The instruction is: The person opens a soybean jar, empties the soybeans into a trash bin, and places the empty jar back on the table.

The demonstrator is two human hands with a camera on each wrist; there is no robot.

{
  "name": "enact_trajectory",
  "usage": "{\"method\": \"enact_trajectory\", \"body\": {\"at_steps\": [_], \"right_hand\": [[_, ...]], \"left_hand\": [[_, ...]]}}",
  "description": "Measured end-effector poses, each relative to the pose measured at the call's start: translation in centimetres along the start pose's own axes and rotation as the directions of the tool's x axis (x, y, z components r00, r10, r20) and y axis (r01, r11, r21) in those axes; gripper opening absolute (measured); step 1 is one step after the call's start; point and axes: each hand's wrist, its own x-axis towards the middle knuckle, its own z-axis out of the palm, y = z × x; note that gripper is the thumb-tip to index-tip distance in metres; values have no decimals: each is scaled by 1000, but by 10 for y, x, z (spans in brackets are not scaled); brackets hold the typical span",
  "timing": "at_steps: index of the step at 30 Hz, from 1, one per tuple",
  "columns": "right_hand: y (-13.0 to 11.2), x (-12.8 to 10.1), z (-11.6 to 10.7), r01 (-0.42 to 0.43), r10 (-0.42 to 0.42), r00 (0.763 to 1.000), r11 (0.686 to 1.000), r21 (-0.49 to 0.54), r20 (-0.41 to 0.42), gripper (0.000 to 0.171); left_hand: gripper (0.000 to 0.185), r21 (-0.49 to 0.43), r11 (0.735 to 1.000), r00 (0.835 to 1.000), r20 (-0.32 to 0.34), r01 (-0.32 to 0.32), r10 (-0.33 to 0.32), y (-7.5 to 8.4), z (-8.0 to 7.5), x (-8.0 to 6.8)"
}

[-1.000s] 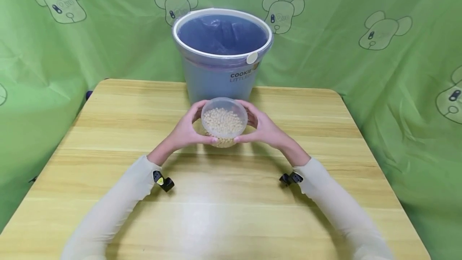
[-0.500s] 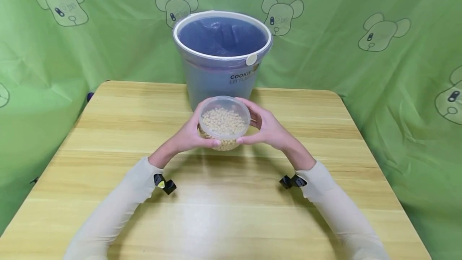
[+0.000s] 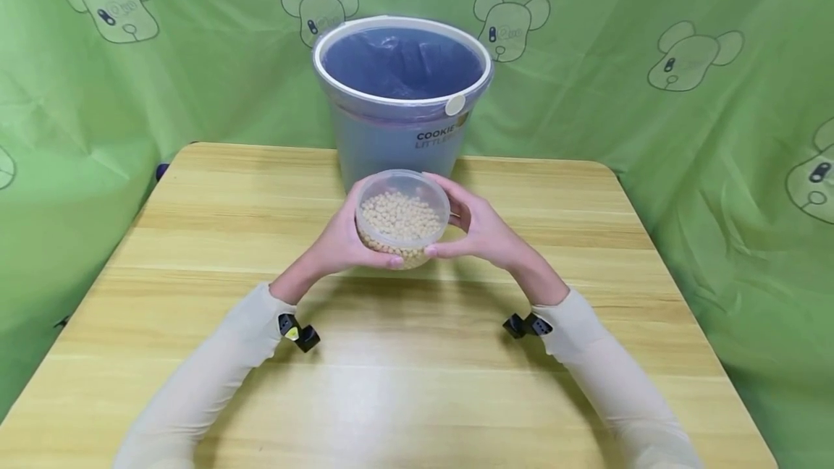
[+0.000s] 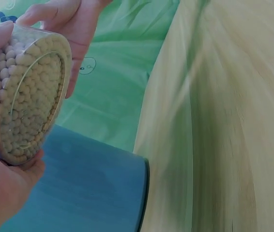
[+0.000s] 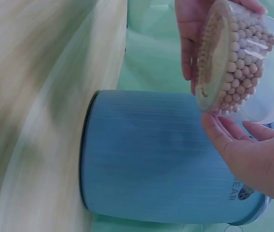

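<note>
A round clear plastic tub (image 3: 404, 181), without a lid, is partly filled with small round beige balls (image 3: 400, 216) that look like soybeans. Both hands hold it up off the table. On its left side the left hand (image 3: 340, 239) grips the wall, its thumb across the front. From the right, the right hand (image 3: 483, 236) clasps it likewise, with the thumb tip low on the front. The tub's base (image 4: 33, 99) shows from beneath in the left wrist view, above the table. Just behind the tub stands a blue bin (image 3: 397, 140) with a white rim and a plastic liner.
The wooden table (image 3: 378, 375) reaches under both forearms, and the bin stands near its far edge. A green curtain (image 3: 586, 93) printed with mouse-like heads hangs behind and at both sides. Each sleeve carries a small black wrist camera (image 3: 300, 333).
The tub has risen slightly and shifted a little left, and it looks larger in the head view. Both hands keep their grip on it and move with it. The bin stays in place.
</note>
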Motion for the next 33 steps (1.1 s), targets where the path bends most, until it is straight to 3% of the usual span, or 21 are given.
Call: {"method": "enact_trajectory", "body": {"at_steps": [6,10,15,18,21,24,27,30,33], "right_hand": [[7,-2,9,17,-18,1000,994,106,12,119],[12,-2,19,41,-39,999,993,110,-26,133],[15,-3,25,60,-56,991,998,33,-123,123],[16,-3,25,64,-64,990,998,-2,-127,119],[18,-4,24,68,-72,992,997,-37,-106,120],[20,-4,24,72,-79,993,994,-78,-86,121],[21,-2,25,84,-94,991,991,-104,-98,122],[23,-1,28,95,-114,984,986,-136,-135,123],[23,-1,30,104,-130,978,982,-160,-161,123]], "left_hand": [[117,-15,1000,1000,-21,-20,19,0,4,0],[121,-16,999,999,2,-38,38,3,9,0],[131,0,1000,998,49,-27,27,14,1,6],[130,82,996,994,113,-14,5,25,-9,13],[127,276,959,979,201,-68,12,36,-15,19],[125,453,877,964,264,-160,40,45,-14,23],[119,533,818,959,273,-216,75,48,-10,27],[116,561,795,965,239,-230,110,48,-5,28],[116,563,795,972,193,-223,136,48,0,26]]}}
